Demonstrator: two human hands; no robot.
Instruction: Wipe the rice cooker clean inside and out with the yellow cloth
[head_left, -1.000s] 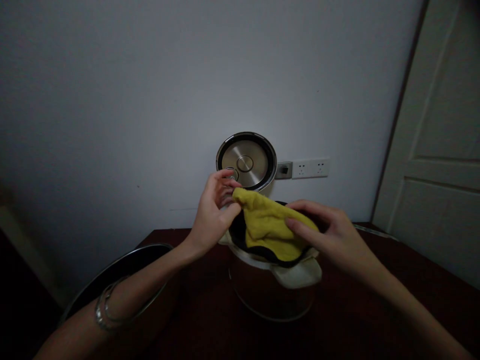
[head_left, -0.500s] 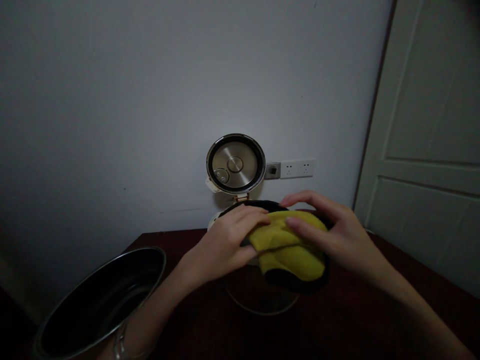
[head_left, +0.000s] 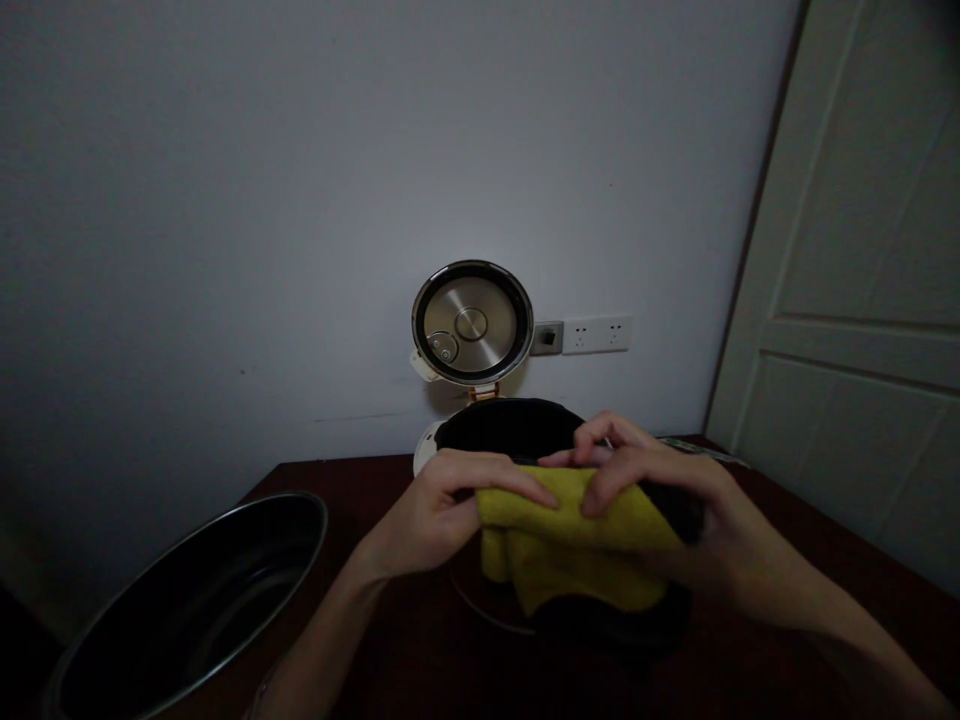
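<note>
Both hands are on a yellow cloth [head_left: 577, 545], held in mid-air just in front of the cooker [head_left: 517, 425] & above the table [head_left: 360, 640]. Left hand [head_left: 431, 515] grips the cloth's left end: fingers [head_left: 517, 487] curled over the top edge, thumb hidden. Right hand [head_left: 675, 500] has the right end: fingers [head_left: 604, 490] bent, pinching the top fold near the middle, tips close to the left hand's. So both sets of fingers are closed on the cloth, none spread. Cloth is folded over, w/ a thick fold along the top & a flap hanging below. A dark backing or edge shows at its right & bottom. Can't tell if the cloth touches the cooker's rim.

Cooker stands at the table's far side, by the wall [head_left: 225, 200]. Its lid [head_left: 471, 323] is swung up & upright, shiny metal inner face toward the camera. The opening is dark, inside not readable. Cooker's lower front is mostly hidden by cloth & hands.

Pot [head_left: 202, 590], dark inside w/ a bright metal rim, sits at the table's near left, well apart from both hands. On the wall, right of the lid: a switch [head_left: 547, 338] & a white socket strip [head_left: 598, 334]. Door [head_left: 862, 300], pale & panelled, at far right. Room is dim.
</note>
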